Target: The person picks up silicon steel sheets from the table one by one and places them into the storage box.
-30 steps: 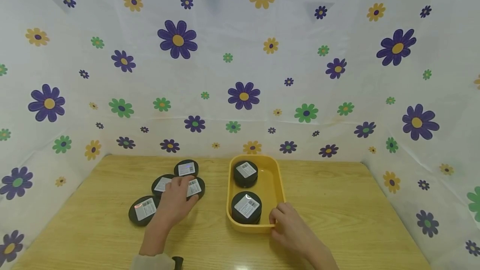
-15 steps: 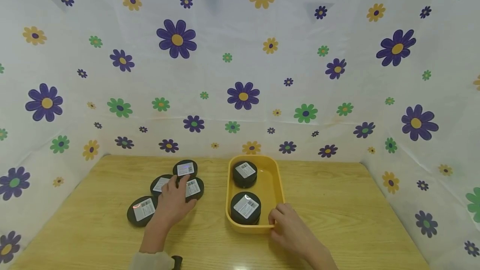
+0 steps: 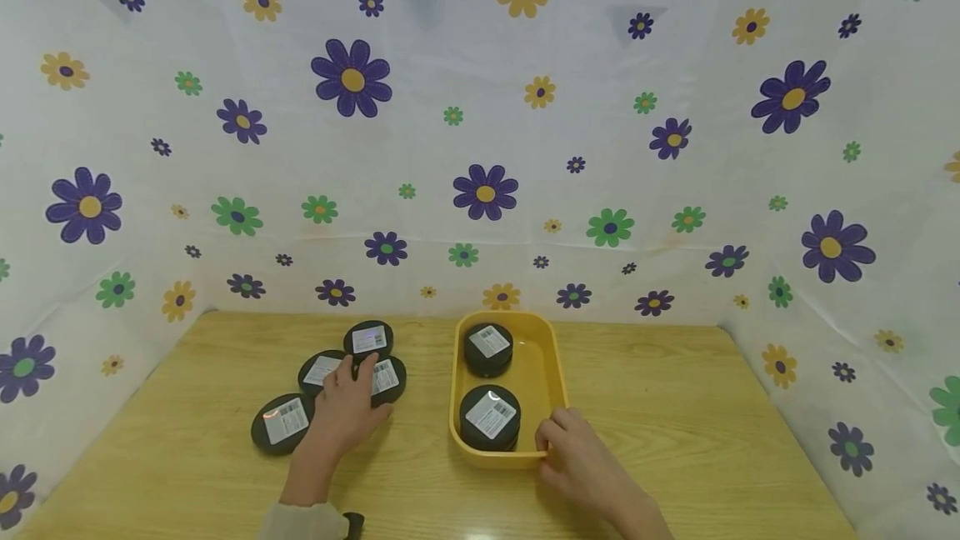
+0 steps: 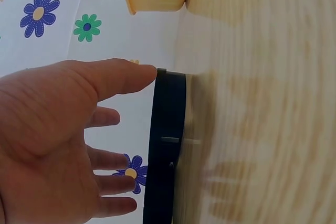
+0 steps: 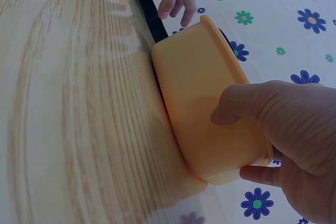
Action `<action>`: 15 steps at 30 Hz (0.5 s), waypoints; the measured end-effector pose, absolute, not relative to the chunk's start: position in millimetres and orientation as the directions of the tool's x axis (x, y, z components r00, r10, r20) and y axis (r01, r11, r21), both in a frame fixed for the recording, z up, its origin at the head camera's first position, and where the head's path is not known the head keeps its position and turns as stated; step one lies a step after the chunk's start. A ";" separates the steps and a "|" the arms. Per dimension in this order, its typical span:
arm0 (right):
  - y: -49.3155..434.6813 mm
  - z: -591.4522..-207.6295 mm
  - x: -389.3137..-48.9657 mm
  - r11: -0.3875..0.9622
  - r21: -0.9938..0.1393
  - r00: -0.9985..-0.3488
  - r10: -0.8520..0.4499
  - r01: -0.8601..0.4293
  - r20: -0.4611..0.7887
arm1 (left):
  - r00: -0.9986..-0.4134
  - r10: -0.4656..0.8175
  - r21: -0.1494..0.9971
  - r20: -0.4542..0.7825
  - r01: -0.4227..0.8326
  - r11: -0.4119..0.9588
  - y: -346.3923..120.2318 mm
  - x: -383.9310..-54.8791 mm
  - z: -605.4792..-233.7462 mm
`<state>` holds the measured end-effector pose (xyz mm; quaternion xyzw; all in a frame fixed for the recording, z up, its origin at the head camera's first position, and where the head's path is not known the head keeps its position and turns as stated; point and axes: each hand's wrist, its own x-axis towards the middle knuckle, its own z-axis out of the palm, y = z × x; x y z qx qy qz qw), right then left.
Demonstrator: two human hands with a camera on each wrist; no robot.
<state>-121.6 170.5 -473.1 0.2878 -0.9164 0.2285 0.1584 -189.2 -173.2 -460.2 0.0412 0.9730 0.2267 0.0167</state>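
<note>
Several flat black round discs with white barcode labels lie grouped on the left of the table. My left hand (image 3: 347, 407) is over them, its fingertips reaching between the right disc (image 3: 387, 380), the back disc (image 3: 368, 339) and the left-middle disc (image 3: 321, 369). In the left wrist view its fingers are extended, and the thumb tip is right at the top edge of a black disc (image 4: 167, 129). My right hand (image 3: 581, 457) grips the near right corner of a yellow tray (image 3: 561, 373), with the thumb (image 5: 231, 109) against the outer wall and the fingers over the rim.
Inside the tray, along its left side, stand a back stack (image 3: 489, 348) and a front stack (image 3: 490, 417) of black discs. Another disc (image 3: 281, 423) lies at the near left of the group. A flowered white cloth (image 3: 420, 148) walls the wooden table (image 3: 675, 407) at the back and sides.
My left hand has drawn back slightly from the right disc, whose label shows more. My right hand keeps its grip on the tray; the discs and tray stay in place.
</note>
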 end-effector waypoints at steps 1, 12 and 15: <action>170.5 -473.4 -121.7 0.729 -0.325 -0.782 -0.455 -0.602 0.427 | -0.996 0.087 0.441 -0.016 0.071 0.895 -173.1 -189.6 -460.7; 171.3 -474.1 -121.6 0.730 -0.311 -0.772 -0.451 -0.608 0.449 | -0.997 0.081 0.433 -0.011 0.068 0.899 -170.1 -195.9 -466.4; 171.3 -474.4 -122.0 0.732 -0.313 -0.775 -0.450 -0.605 0.444 | -0.997 0.076 0.411 0.003 0.071 0.909 -168.0 -197.9 -468.1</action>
